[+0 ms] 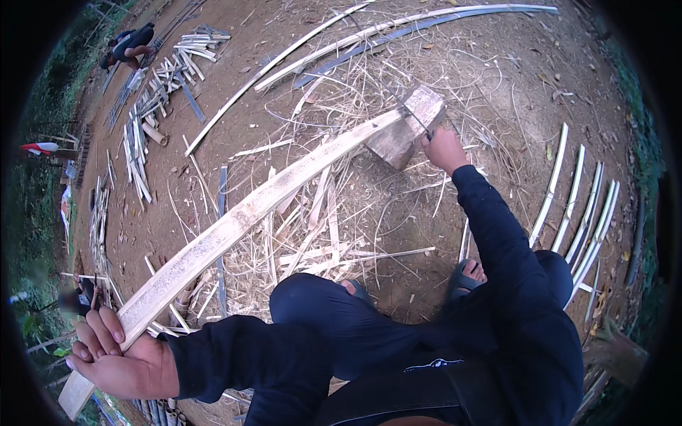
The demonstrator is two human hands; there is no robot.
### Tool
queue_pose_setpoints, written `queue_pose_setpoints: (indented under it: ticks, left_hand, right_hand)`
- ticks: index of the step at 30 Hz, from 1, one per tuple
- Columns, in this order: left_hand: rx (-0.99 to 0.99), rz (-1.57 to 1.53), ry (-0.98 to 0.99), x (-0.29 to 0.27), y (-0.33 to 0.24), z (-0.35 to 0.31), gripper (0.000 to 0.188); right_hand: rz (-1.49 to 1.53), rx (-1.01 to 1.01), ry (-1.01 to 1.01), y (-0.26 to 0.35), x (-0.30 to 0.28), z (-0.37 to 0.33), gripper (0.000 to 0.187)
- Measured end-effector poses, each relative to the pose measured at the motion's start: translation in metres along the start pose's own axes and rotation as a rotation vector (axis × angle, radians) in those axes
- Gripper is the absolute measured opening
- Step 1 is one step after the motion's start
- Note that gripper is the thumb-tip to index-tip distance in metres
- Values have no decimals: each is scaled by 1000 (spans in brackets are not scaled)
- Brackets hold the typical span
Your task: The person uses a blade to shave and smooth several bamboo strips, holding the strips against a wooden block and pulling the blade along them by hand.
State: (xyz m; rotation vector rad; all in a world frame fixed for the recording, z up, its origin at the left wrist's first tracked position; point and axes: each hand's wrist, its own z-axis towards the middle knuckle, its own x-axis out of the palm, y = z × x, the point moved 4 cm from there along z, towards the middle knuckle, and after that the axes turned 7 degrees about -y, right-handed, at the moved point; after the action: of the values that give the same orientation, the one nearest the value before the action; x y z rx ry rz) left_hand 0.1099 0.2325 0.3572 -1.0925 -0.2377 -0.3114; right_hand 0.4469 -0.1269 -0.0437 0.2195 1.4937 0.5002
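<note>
A long, pale split-bamboo slat (234, 226) runs from the lower left up to a wooden block (393, 144). Near its lower end my left hand (128, 358) grips it, fingers curled over the edge. The slat's far end rests on the block. My right hand (446, 150) is closed around the handle of a long, thin-bladed knife (413, 116). Its dark blade lies across the slat's end at the block and reaches up and left. Whether the edge is cutting into the bamboo, I cannot tell.
Shavings and thin strips (312, 245) litter the ground around the block. Several slats (579, 192) lie at right, and long ones (355, 39) at the far side. Piles of split bamboo (167, 82) lie far left, near another person (131, 44). My sandalled feet (465, 277) flank the near ground.
</note>
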Motion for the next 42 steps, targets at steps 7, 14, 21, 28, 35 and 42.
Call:
queue_pose_setpoints:
  ticks: [7,14,21,28,35,42]
  left_hand:
    - [44,63,-112,7,2,-7,36]
    - [69,134,14,5,1,-2,32]
    - [82,119,38,-4,-10,-1,33]
    - [53,109,-30,12,-7,-12,33]
    - [-20,-49,278,-29,-3,30,32]
    - [-35,-63,278,-25,4,30,35]
  right_hand:
    - [251,-12,-91,58,-32,-13,42]
    - [9,-20,-100,-14,14,20,43]
    - [200,-76,-207,49,-24,2,41]
    - [-45,-32,-65,-2,13,31,43]
    - [102,-26,-164,27,-9,10,41]
    - [-37,-57,-77,36,6,19,43]
